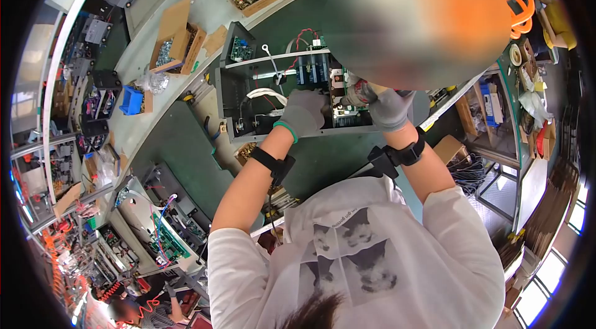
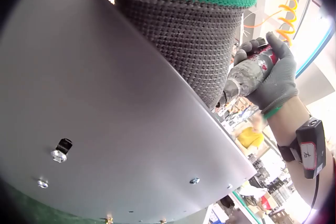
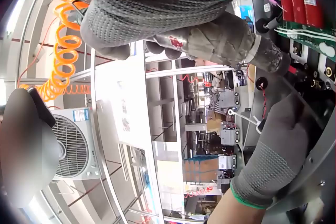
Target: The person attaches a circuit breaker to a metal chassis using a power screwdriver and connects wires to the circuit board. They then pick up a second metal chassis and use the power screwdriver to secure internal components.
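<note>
Found the case (image 2: pixel 121 113) on the green bench (image 1: pixel 323 158), with its boards and wiring exposed from above. Found the right hand (image 1: pixel 392 108) wrapped firmly round the driver (image 3: pixel 218 43), with its nose directed down into the case. Found the left hand (image 1: pixel 304 112) reaching over the near wall into the case, near the driver's nose; cannot tell finger curl or any hold there, owing to hidden fingertips. Cannot confirm contact between bit and screw.

Judged as the step in hand: driving a fastener inside the case. Square the bit to the screw head before running the driver; press straight along its axis and stop on seating. Keep the left fingertips off the bit while steadying the work. Hold the white wires (image 1: pixel 267 94) clear of the rotating nose. Avoid knocking the blue capacitors (image 1: pixel 304 73) with the driver body. Check afterwards for loose screws among the boards.
</note>
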Demonstrator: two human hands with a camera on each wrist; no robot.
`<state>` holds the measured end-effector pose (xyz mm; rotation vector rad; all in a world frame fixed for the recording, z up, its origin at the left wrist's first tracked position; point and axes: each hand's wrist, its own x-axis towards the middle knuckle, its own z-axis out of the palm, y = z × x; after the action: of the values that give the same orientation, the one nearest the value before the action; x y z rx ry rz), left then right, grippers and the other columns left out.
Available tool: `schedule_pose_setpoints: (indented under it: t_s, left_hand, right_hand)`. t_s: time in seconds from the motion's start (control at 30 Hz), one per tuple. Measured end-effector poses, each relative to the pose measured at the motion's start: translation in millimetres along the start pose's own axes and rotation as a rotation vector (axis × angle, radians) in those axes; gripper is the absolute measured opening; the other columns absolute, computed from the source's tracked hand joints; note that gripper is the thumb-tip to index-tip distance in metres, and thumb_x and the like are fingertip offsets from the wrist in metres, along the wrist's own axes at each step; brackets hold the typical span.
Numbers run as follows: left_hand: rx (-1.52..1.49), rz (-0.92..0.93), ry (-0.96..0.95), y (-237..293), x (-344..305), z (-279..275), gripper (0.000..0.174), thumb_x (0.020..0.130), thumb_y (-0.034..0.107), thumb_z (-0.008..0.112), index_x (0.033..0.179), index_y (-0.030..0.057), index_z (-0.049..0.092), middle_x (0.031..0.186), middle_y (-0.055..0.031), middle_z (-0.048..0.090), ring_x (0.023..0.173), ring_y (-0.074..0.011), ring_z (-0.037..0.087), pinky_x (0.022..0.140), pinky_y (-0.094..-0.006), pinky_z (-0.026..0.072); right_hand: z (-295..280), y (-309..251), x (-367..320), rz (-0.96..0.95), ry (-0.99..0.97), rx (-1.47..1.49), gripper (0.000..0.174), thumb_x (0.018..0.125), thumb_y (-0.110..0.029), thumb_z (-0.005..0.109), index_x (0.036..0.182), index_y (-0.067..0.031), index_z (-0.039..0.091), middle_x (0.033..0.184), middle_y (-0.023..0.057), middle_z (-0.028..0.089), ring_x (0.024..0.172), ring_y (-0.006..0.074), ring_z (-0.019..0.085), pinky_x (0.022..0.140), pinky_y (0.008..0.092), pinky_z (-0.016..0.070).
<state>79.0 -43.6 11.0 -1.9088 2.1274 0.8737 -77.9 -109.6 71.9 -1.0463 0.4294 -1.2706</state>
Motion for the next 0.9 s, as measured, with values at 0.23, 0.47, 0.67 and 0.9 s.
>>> schedule_pose_setpoints:
  t_s: [0.23, 0.47, 0.67, 0.9]
  left_hand:
    - [-0.049, 0.059, 0.046, -2, -2, -2, 0.019, 0.074, 0.013, 0.055, 0.089, 0.0105, 0.067, 0.087, -0.0104, 0.068, 0.087, -0.0292, 0.065, 0.079, -0.0404, 0.0478]
    - [0.046, 0.057, -0.016, -2, -1, -1, 0.021, 0.077, 0.014, 0.053, 0.093, 0.0094, 0.066, 0.089, -0.0101, 0.068, 0.089, -0.0286, 0.065, 0.081, -0.0397, 0.0468]
    - [-0.009, 0.117, 0.180, -11, 2, 22, 0.022, 0.077, 0.014, 0.053, 0.092, 0.0062, 0.067, 0.092, -0.0119, 0.068, 0.088, -0.0283, 0.065, 0.083, -0.0391, 0.0456]
    - [-0.060, 0.031, -0.072, 2, -8, -18, 0.025, 0.081, 0.016, 0.051, 0.099, 0.0101, 0.068, 0.098, -0.0109, 0.069, 0.093, -0.0278, 0.066, 0.084, -0.0403, 0.0468]
  right_hand:
    - [2, 3, -14, 0.040, -0.068, -0.065, 0.044, 0.077, 0.004, 0.061, 0.114, -0.0078, 0.043, 0.086, 0.0135, 0.061, 0.077, 0.0217, 0.061, 0.064, 0.0344, 0.0531]
    - [22, 7, -11, 0.117, -0.260, -0.198, 0.043, 0.072, 0.013, 0.063, 0.110, -0.0034, 0.051, 0.091, 0.0100, 0.062, 0.085, 0.0170, 0.061, 0.076, 0.0312, 0.0513]
    - [36, 8, -8, 0.197, -0.310, -0.314, 0.030, 0.071, 0.003, 0.070, 0.098, -0.0033, 0.057, 0.088, 0.0036, 0.059, 0.077, 0.0079, 0.055, 0.067, 0.0241, 0.0464]
    - [28, 15, -14, 0.105, -0.277, -0.470, 0.029, 0.074, 0.014, 0.058, 0.097, -0.0030, 0.051, 0.083, 0.0113, 0.061, 0.066, 0.0134, 0.058, 0.056, 0.0265, 0.0486]
